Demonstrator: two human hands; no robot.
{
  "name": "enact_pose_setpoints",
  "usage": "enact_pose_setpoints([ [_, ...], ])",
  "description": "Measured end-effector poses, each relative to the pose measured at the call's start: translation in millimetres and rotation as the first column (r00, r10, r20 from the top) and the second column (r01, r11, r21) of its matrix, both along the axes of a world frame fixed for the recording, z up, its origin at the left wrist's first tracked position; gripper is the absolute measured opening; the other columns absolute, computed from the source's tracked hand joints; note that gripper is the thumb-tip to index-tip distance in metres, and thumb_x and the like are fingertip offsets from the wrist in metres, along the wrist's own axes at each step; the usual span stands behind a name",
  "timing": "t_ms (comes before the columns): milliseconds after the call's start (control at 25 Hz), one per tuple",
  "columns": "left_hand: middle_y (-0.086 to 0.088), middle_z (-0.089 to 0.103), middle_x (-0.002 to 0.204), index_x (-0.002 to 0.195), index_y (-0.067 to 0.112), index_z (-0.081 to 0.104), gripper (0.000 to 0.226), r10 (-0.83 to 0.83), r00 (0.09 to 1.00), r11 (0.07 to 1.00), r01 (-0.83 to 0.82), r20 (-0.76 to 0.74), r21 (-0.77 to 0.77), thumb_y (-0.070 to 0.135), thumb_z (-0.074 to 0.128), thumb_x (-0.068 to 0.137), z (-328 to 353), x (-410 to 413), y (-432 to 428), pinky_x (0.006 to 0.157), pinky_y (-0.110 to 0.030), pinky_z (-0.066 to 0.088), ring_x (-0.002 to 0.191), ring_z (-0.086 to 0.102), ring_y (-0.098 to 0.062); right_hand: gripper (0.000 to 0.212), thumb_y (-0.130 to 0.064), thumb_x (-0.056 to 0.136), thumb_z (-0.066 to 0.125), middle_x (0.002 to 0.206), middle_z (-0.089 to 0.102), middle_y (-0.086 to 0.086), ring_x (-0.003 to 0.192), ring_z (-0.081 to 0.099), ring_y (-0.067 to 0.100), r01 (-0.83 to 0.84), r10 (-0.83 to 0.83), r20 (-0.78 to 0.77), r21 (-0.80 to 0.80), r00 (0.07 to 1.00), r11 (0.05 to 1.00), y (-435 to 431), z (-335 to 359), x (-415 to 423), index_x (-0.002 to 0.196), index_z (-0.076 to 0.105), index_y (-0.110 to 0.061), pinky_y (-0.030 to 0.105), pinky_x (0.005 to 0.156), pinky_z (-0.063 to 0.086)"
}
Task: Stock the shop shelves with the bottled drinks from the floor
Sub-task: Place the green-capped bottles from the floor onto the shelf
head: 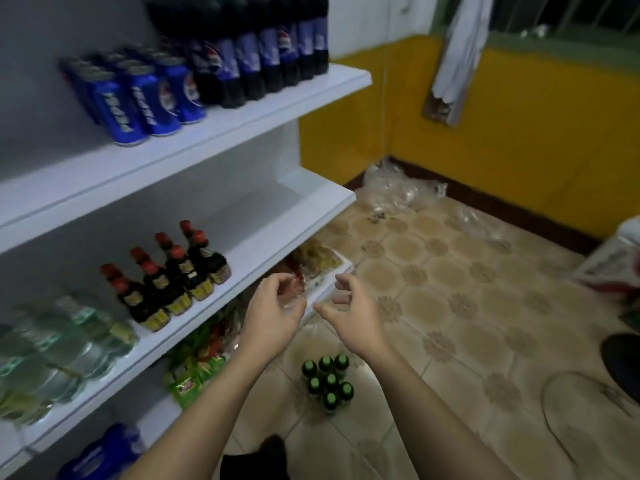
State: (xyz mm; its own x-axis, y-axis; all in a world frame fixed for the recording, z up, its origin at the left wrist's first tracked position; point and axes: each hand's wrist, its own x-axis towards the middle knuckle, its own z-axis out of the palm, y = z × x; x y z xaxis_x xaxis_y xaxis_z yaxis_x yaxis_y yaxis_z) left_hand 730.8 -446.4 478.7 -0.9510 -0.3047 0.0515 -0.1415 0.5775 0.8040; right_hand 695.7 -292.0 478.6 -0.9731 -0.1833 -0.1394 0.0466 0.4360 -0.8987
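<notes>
— What's the room like?

— Patterned tan floor tiles (460, 271), a yellow wall (519, 133), and white shelves on my left. The middle shelf (287, 216) is bare at its right end, past the dark red-capped bottles (173, 275).

— And the drinks?

— A tight cluster of green-capped bottles (328, 381) stands upright on the floor, straight below my wrists, nearer me than my fingers are.

— Which hand is closer?

— Both are about equal. My left hand (273, 306) and right hand (353, 308) hover apart, fingers loosely curled; there may be a scrap of clear film at my left fingers, but it's blurred. The caps look smooth and rounded, the bodies probably slick.
</notes>
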Motion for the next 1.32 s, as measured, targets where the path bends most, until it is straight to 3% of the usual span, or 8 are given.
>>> enact_pose_setpoints([
  [200,0.012,0.053,0.117,0.123,0.026,0.054,0.042,-0.121,0.973,0.993,0.121,0.197,0.010,0.031,0.070,0.084,-53.4,-39.6,16.7,0.087,-0.029,0.046,0.105,0.054,-0.009,0.060,-0.036,0.085,0.074,0.133,0.054,-0.006,0.108,0.058,0.009,0.098,-0.112,0.142,0.106,0.983,0.990,30.7,-52.3,-26.0,0.138,0.049,-0.021,0.026,0.085,0.049],
  [400,0.001,0.054,0.119,0.132,0.014,0.050,0.047,-0.221,0.882,0.974,0.175,0.416,0.145,0.020,0.068,0.089,-114.1,-84.1,6.5,0.089,-0.023,0.041,0.111,0.053,-0.014,0.051,-0.028,0.089,0.071,0.134,0.056,-0.004,0.109,0.057,0.012,0.087,-0.152,0.305,0.217,0.940,0.972,30.1,-108.0,-61.3,0.135,0.052,-0.018,0.024,0.083,0.044],
  [600,-0.002,0.056,0.120,0.124,0.012,0.053,0.042,-0.266,0.789,0.964,0.208,0.554,0.166,0.023,0.069,0.087,-190.3,-127.1,-8.4,0.094,-0.030,0.046,0.109,0.054,-0.015,0.047,-0.026,0.089,0.070,0.132,0.058,-0.003,0.103,0.057,0.010,0.090,-0.219,0.419,0.306,0.881,0.948,23.8,-179.1,-96.7,0.133,0.054,-0.020,0.029,0.083,0.052],
  [760,0.004,0.054,0.110,0.123,0.017,0.053,0.040,-0.248,0.741,0.968,0.163,0.624,0.191,0.022,0.069,0.087,-259.0,-153.5,-3.9,0.084,-0.024,0.044,0.103,0.054,-0.013,0.047,-0.028,0.091,0.067,0.132,0.058,-0.002,0.112,0.059,0.014,-0.024,-0.169,0.485,0.366,0.858,0.930,23.7,-255.2,-126.5,0.135,0.053,-0.019,0.028,0.086,0.051],
  [1120,0.001,0.055,0.119,0.130,0.019,0.050,0.046,-0.136,0.722,0.984,0.018,0.678,0.178,0.026,0.068,0.089,-449.4,-206.9,38.4,0.089,-0.023,0.042,0.112,0.053,-0.013,0.041,-0.034,0.094,0.060,0.124,0.061,0.003,0.105,0.062,0.020,-0.287,-0.038,0.594,0.442,0.804,0.850,32.9,-476.4,-184.7,0.132,0.050,-0.022,0.031,0.081,0.050],
  [1320,0.000,0.055,0.122,0.132,0.020,0.048,0.045,-0.098,0.681,0.983,-0.048,0.726,0.178,0.027,0.066,0.091,-546.0,-196.7,50.2,0.089,-0.028,0.045,0.115,0.053,-0.017,0.047,-0.036,0.094,0.058,0.128,0.057,0.006,0.113,0.058,0.025,-0.440,0.011,0.665,0.482,0.747,0.758,38.7,-582.4,-200.1,0.137,0.046,-0.021,0.031,0.082,0.045],
])
